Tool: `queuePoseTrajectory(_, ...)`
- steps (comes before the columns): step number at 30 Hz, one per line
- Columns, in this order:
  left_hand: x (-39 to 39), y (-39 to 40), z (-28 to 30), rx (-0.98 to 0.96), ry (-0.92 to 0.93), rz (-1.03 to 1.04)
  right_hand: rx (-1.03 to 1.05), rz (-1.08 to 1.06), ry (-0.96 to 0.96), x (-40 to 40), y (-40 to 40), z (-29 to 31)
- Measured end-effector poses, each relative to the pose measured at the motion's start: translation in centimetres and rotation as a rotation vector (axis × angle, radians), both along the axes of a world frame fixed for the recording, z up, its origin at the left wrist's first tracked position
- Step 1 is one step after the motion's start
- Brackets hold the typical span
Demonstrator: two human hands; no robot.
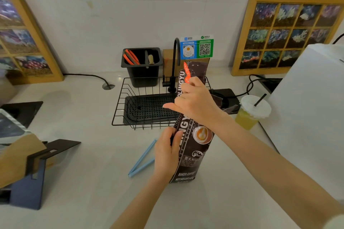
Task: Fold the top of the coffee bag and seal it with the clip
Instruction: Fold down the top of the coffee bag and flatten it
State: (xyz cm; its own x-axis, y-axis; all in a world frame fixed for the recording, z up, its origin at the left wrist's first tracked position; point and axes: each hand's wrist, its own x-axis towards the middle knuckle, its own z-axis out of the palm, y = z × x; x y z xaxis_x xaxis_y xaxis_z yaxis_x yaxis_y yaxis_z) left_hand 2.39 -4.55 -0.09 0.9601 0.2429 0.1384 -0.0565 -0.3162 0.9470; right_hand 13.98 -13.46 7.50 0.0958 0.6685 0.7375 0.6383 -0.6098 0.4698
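A tall dark brown coffee bag (193, 154) with white lettering and an orange strip near its top stands upright on the white counter. My right hand (195, 102) grips the bag's upper part, just below the flat top flap. My left hand (166, 151) holds the bag's left edge at mid-height. A light blue clip (143, 160), opened into a V, lies flat on the counter just left of my left hand, partly hidden behind it.
A black wire rack (119, 109) with a perforated tray and a black tap (174, 65) sits behind the bag. An iced drink cup (251, 113) with a straw and a white box (307, 117) stand at right. A black and blue stand (35, 173) is at left.
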Motion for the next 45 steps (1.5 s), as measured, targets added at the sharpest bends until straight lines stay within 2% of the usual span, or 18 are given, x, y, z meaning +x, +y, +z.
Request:
queuePoseTrajectory(5, 0.0, 0.3, -0.2, -0.007, -0.002, 0.032, -0.04, -0.028, 0.002, -0.4, 0.5, -0.4)
queuePoseTrajectory(8, -0.1, 0.9, -0.4, -0.017, 0.017, 0.04, -0.016, -0.216, 0.08, -1.4, 0.6, 1.0)
queuePoseTrajectory(10, 0.1, 1.5, -0.8, -0.009, 0.018, 0.073, 0.163, -0.251, 0.255, -2.0, -0.2, 1.7)
queuePoseTrajectory(13, 0.5, 2.3, -0.9, -0.029, 0.02, 0.146, 0.596, -0.194, 0.626, -3.5, -2.5, 0.9)
queuePoseTrajectory(17, 0.7, 2.4, -0.8, -0.058, 0.002, 0.212, 1.115, -0.024, 1.218, -7.0, -4.1, -4.0)
queuePoseTrajectory(19, 0.8, 2.4, -1.0, -0.058, -0.004, 0.236, 1.205, 0.043, 1.5, -8.7, -3.8, -6.7)
queuePoseTrajectory(21, 0.9, 2.4, -1.3, -0.069, -0.003, 0.261, 1.256, 0.103, 1.702, -10.1, -2.9, -8.6)
queuePoseTrajectory(24, 0.9, 2.5, -1.4, -0.091, -0.007, 0.271, 1.418, 0.207, 1.878, -11.0, -1.5, -9.4)
queuePoseTrajectory(26, 0.7, 2.5, -1.1, -0.147, 0.003, 0.266, 1.513, 0.259, 1.922, -11.0, -1.1, -9.3)
queuePoseTrajectory(29, 0.7, 2.9, -0.6, -0.17, -0.008, 0.232, 1.549, 0.327, 1.952, -10.9, -1.1, -9.1)
queuePoseTrajectory(31, 1.1, 3.3, 0.5, 0.018, -0.164, 0.239, 1.574, 0.355, 1.956, -10.8, -1.2, -9.0)
queuePoseTrajectory(33, 2.1, 3.3, 2.8, 0.416, -0.421, 0.198, 1.576, 0.393, 1.958, -10.8, -1.3, -8.9)
queuePoseTrajectory(35, 3.8, 2.5, 5.1, 0.839, -0.716, -0.01, 1.545, 0.451, 1.957, -10.8, -1.3, -8.9)
queuePoseTrajectory(37, 5.7, 1.1, 6.5, 1.195, -0.859, -0.285, 1.539, 0.488, 1.951, -10.7, -1.3, -9.0)
queuePoseTrajectory(39, 7.5, 0.2, 7.0, 1.496, -0.824, -0.464, 1.543, 0.507, 1.964, -10.6, -1.3, -9.1)
queuePoseTrajectory(41, 8.6, -0.2, 7.6, 1.735, -0.695, -0.522, 1.56, 0.495, 1.98, -10.6, -1.4, -9.4)
queuePoseTrajectory(45, 9.5, 0.2, 8.9, 1.876, -0.519, -0.564, 1.56, 0.434, 1.947, -10.4, -1.5, -9.8)
